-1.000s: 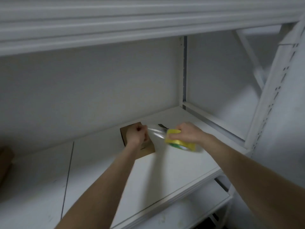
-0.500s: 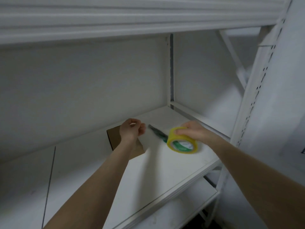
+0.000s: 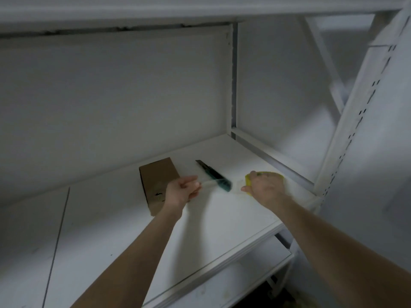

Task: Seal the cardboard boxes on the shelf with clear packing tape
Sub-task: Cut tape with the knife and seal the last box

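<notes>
Left hand [image 3: 178,193] pinches the end of the clear strip [image 3: 207,185], right hand [image 3: 265,186] grips the yellow roll [image 3: 270,174]; the cardboard box [image 3: 155,176] lies on the shelf [image 3: 222,223] beside the left hand, apparently untaped: sealing remains.

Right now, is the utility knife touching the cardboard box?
Apart. The head view shows a strip of bare white shelf between the utility knife and the cardboard box.

A brown cardboard box [image 3: 155,181] lies on the white shelf board [image 3: 106,223]. Rightward lie a dark utility knife [image 3: 208,170], then a yellow tape roll [image 3: 271,174].
</notes>
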Demonstrator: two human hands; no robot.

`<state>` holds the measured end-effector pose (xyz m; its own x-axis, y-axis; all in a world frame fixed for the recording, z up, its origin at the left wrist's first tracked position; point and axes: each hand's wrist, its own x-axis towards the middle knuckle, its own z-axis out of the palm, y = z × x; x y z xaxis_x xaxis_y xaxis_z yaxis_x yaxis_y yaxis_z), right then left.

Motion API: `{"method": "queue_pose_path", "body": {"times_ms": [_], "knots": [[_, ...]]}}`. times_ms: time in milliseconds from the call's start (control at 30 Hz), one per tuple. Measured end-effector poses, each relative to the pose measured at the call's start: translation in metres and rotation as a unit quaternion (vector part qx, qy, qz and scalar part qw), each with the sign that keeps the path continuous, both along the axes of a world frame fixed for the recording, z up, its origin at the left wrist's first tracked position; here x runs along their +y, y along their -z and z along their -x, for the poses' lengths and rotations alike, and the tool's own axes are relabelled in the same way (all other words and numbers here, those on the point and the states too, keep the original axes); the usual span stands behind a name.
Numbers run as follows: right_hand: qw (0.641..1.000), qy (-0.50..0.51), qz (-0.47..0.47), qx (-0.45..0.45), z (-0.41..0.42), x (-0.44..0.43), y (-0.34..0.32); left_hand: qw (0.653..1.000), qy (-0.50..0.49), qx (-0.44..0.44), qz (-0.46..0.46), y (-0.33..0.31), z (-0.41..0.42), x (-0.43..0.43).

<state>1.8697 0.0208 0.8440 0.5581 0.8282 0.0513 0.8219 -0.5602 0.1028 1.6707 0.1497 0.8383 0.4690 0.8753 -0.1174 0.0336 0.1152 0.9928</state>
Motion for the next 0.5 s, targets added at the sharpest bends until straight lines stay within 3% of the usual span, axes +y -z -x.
{"method": "queue_pose_path", "body": {"times_ms": [167,333,500], "knots": [[0.999,-0.001,0.001,0.037,-0.008,0.006,0.002,0.999,-0.015,0.045,-0.015,0.008,-0.009,-0.008],[0.993,-0.017,-0.079,0.084,-0.002,0.042,-0.014,0.997,-0.017,0.064,-0.035,0.015,-0.006,-0.012],[0.979,0.006,-0.006,0.205,0.011,0.096,-0.009,0.998,-0.024,0.056,-0.027,0.019,-0.003,-0.010]]}}
